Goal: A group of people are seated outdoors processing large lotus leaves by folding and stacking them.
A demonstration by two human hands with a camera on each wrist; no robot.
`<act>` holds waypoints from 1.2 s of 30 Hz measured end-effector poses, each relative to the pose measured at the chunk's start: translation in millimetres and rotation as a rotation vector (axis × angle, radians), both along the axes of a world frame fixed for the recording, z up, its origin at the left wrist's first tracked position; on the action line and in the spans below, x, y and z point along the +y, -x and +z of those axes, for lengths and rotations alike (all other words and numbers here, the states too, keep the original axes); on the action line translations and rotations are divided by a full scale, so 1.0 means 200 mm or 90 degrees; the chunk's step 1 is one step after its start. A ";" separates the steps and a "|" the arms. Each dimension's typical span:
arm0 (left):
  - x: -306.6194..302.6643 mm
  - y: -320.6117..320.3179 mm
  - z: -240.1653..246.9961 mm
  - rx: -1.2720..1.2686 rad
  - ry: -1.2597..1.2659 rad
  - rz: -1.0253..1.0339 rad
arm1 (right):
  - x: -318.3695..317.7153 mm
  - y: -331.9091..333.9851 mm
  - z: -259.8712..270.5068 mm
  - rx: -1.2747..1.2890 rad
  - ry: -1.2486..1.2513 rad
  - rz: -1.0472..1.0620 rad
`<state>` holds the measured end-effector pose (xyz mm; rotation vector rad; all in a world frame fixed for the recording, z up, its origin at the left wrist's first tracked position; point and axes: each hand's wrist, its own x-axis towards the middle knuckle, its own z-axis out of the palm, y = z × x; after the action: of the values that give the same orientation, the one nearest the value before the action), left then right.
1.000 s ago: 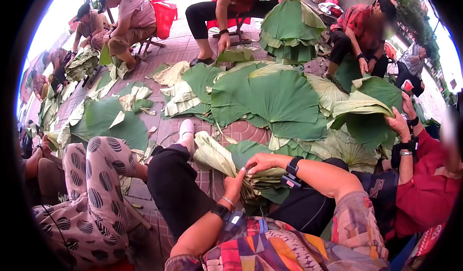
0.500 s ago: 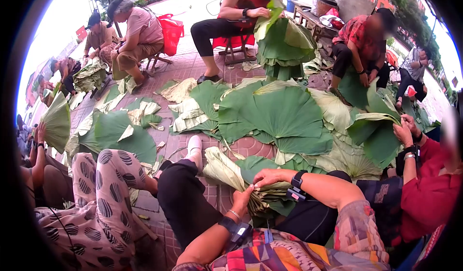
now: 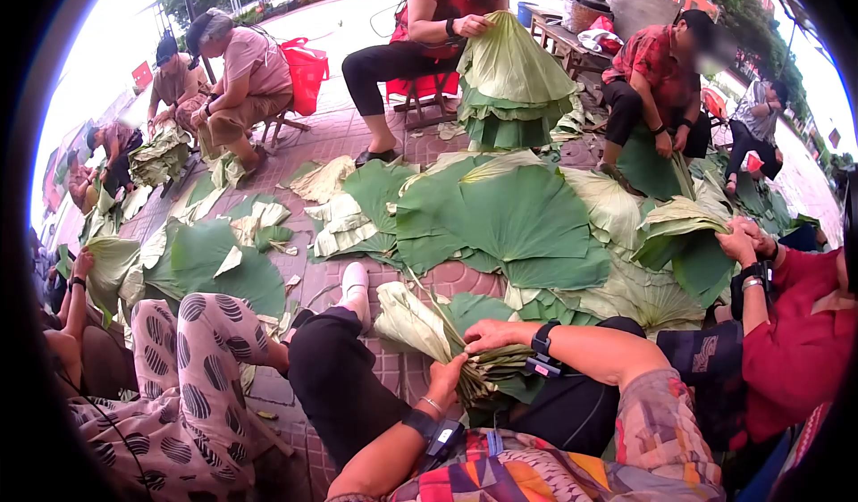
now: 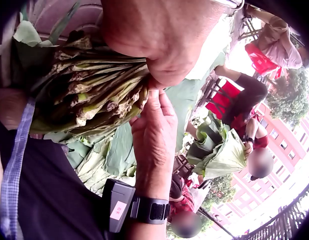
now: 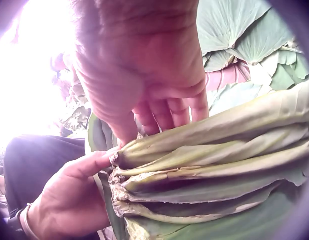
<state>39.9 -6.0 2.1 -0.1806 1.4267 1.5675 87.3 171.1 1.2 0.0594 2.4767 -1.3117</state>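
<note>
- Head view, bottom centre: two hands work on one bundle of folded leaves (image 3: 409,317), which sits between two dark trouser legs (image 3: 344,390).
- One left hand (image 3: 447,380) grips the bundle's gathered end, its thumb laid along the top; I can't see its other fingertips.
- One right hand (image 3: 497,334) meets it there, thumb tip touching the end of the uppermost leaf, four bent fingers reaching behind. Whether it pinches that leaf, I can't tell.
- Right wrist view: at least four folded layers show in the bundle, running from lower left to the right edge.
- Around the wrists: one bangle (image 3: 433,404) on the left, and two black wrist devices (image 3: 445,434), one per arm.
- Just upper left of the bundle, one pale shoe (image 3: 355,293).
- Mid-frame, one broad green leaf (image 3: 527,212) lies over others on the paving (image 3: 402,359).
- Top centre, one person in red (image 3: 451,11) holds one leaf stack (image 3: 517,78).
- Upper left, one red bag (image 3: 306,78); upper right, one blue bucket (image 3: 525,12).
</note>
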 end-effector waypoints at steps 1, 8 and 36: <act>0.00 0.00 -0.01 0.001 0.000 0.000 | 0.01 0.00 0.01 0.001 0.000 0.000; 0.00 0.01 -0.03 -0.009 0.036 -0.007 | 0.00 0.03 0.05 -0.153 0.056 -0.194; -0.02 0.01 -0.05 0.085 0.148 -0.016 | 0.20 0.36 0.29 0.138 -0.165 -0.161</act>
<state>38.1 -9.3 -8.3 -0.1977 1.7103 1.4134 15.6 211.2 59.5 0.3167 2.8915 -1.1319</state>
